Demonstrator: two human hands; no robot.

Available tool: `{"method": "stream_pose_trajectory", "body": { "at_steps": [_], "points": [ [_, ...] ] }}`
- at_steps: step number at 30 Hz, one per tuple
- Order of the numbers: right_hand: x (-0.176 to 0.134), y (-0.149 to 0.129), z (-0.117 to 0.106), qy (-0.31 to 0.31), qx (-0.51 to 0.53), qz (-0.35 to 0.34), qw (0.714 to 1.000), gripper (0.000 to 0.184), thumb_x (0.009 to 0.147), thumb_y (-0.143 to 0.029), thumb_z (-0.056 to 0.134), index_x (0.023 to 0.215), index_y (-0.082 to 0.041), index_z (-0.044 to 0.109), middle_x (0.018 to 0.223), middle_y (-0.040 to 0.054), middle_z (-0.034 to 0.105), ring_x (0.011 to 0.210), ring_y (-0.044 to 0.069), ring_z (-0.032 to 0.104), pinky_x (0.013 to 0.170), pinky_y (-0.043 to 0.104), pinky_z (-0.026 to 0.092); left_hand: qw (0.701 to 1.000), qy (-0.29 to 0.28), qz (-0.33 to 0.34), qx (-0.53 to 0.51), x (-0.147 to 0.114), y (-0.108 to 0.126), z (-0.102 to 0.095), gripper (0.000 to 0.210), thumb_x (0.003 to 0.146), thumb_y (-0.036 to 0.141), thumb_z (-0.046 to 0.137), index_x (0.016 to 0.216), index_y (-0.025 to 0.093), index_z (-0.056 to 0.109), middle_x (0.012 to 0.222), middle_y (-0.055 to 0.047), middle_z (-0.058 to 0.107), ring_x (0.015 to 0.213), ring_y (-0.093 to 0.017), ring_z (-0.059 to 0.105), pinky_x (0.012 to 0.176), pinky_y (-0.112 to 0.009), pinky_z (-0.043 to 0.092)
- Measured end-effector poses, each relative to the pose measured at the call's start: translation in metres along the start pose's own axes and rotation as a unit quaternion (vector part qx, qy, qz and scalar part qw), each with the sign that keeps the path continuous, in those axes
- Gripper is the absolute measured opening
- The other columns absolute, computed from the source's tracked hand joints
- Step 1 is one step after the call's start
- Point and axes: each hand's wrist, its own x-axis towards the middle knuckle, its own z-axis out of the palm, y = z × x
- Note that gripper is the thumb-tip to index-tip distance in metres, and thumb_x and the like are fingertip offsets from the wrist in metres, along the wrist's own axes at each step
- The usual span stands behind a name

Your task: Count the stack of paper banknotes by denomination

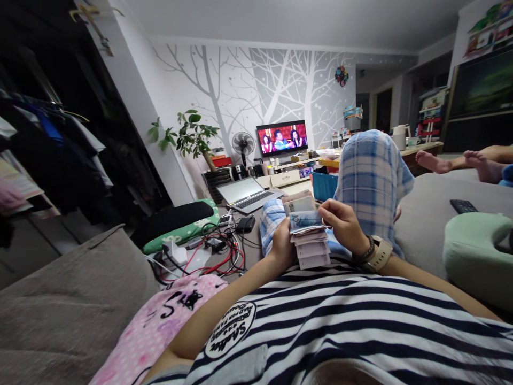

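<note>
My left hand [282,241] is closed around the left side of a stack of banknotes [312,249], held over my lap. The notes fan downward in overlapping steps, and a bluish-green banknote [306,220] lies on top. At the right corner of that top note, the thumb and fingertips of my right hand [340,220] pinch its edge. A watch [380,253] and a dark bracelet are on my right wrist. Behind the notes, my raised knee is covered by blue-and-white plaid trousers [363,176].
To the left lie an open laptop [252,195], tangled cables [224,251] and a pink blanket [172,321]. At right are a green neck pillow [473,251], a remote control [463,206] and another person's bare feet [435,161]. A television [281,137] stands by the far wall.
</note>
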Motion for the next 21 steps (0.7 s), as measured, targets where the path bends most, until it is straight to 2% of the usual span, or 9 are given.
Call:
{"method": "stream_pose_trajectory", "body": {
  "at_steps": [3,7,10,14,17,21],
  "points": [
    [0.0,-0.002,-0.001,-0.001,-0.001,-0.007,1.0,0.029,0.088,-0.039,0.058,0.068,-0.018,0.056,0.055,-0.004,0.043,0.052,0.01,0.037,0.05,0.026,0.029,0.998,-0.007,-0.017,-0.053,0.006,-0.005,0.0,0.014,0.07,0.029,0.068,0.066,0.017,0.062,0.074,-0.003,0.07,0.087,-0.022,0.065,0.076,-0.027,0.049],
    [-0.002,-0.006,0.0,-0.037,-0.003,-0.007,0.999,0.036,0.092,-0.04,0.052,0.065,-0.017,0.06,0.055,-0.0015,0.051,0.05,0.01,0.038,0.05,0.026,0.029,0.983,0.027,-0.102,-0.149,0.01,-0.003,0.008,0.02,0.071,0.033,0.068,0.073,0.014,0.064,0.073,-0.005,0.07,0.086,-0.023,0.067,0.078,-0.03,0.051],
    [-0.002,-0.007,0.002,-0.048,-0.006,0.005,0.999,0.034,0.089,-0.04,0.057,0.063,-0.017,0.058,0.057,-0.0011,0.054,0.051,0.01,0.04,0.051,0.026,0.031,0.977,0.038,-0.118,-0.173,0.01,-0.002,0.011,0.019,0.07,0.03,0.07,0.075,0.012,0.065,0.074,-0.006,0.071,0.087,-0.024,0.068,0.079,-0.03,0.051],
    [0.002,0.0,0.002,0.016,-0.053,0.021,0.998,0.033,0.076,-0.041,0.072,0.062,-0.018,0.053,0.056,-0.0035,0.048,0.052,0.01,0.038,0.05,0.025,0.029,0.976,0.008,-0.116,-0.186,0.007,-0.001,0.01,0.019,0.068,0.028,0.071,0.079,0.012,0.067,0.076,-0.006,0.072,0.089,-0.025,0.068,0.08,-0.032,0.051],
    [0.006,0.005,-0.001,0.061,-0.094,0.046,0.993,0.038,0.073,-0.044,0.073,0.059,-0.019,0.049,0.054,-0.0049,0.043,0.052,0.009,0.035,0.05,0.026,0.027,0.975,-0.013,-0.119,-0.187,0.003,0.001,0.01,0.019,0.067,0.027,0.071,0.081,0.013,0.068,0.078,-0.007,0.073,0.09,-0.026,0.068,0.082,-0.034,0.051],
    [0.009,0.008,-0.004,0.047,-0.096,0.078,0.991,0.039,0.079,-0.05,0.066,0.061,-0.018,0.051,0.053,-0.0038,0.046,0.051,0.01,0.039,0.051,0.026,0.03,0.979,-0.012,-0.123,-0.163,0.0,0.005,0.012,0.016,0.067,0.021,0.068,0.082,0.015,0.069,0.078,-0.007,0.073,0.091,-0.027,0.068,0.084,-0.035,0.051]
  ]
}}
